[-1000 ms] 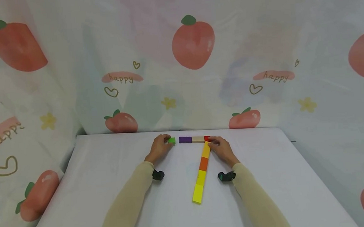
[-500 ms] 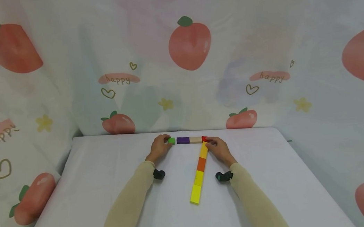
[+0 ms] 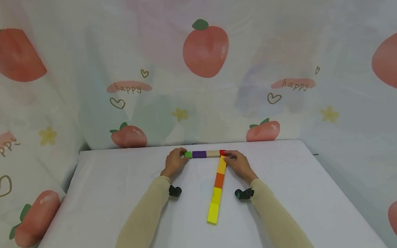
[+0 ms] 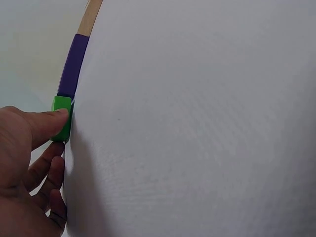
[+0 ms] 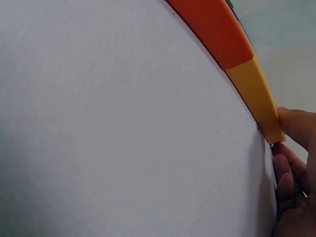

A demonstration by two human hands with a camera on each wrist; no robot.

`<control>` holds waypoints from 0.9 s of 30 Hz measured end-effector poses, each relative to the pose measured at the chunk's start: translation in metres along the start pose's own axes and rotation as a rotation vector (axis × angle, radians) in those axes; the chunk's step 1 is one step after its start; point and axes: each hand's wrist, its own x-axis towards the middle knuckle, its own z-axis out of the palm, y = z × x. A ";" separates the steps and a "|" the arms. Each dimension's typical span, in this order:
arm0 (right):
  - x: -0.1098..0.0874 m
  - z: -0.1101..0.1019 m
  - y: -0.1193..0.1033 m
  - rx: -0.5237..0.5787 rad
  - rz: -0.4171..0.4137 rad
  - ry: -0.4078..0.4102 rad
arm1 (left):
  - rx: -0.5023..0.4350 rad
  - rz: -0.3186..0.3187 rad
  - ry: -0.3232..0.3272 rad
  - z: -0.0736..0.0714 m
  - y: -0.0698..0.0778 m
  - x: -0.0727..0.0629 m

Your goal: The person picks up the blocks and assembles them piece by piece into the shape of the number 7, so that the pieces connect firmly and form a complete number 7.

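My left hand (image 3: 174,162) pinches a small green block (image 4: 61,117), the thumb lying over it in the left wrist view. The green block stands at the left end of a purple block (image 3: 199,154), with hardly any gap. A pale wooden block (image 3: 213,154) and a red block (image 3: 222,152) continue that row to the right. At the corner, my right hand (image 3: 240,163) holds the red block, mostly hidden by its fingers. Its thumb touches the end of an amber block (image 5: 254,96). From there an orange block (image 3: 219,180) and two yellow blocks (image 3: 216,195) slant toward me.
The blocks lie near the back edge of a table covered with a white cloth (image 3: 276,218). A fruit-print curtain (image 3: 209,112) rises directly behind that edge and along the sides. Dark wrist cameras (image 3: 244,194) jut inward from both sleeves.
The left hand has slid the green block right, closing the gap to the purple block. The right hand stays at the corner. The head view has shifted slightly.
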 end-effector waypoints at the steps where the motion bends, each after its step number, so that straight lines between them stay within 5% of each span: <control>1: 0.000 0.000 0.000 0.002 0.000 -0.001 | 0.002 -0.002 0.004 0.000 0.000 0.000; 27: -0.003 -0.002 -0.002 -0.002 0.004 0.000 | 0.026 0.018 0.026 0.007 0.002 0.004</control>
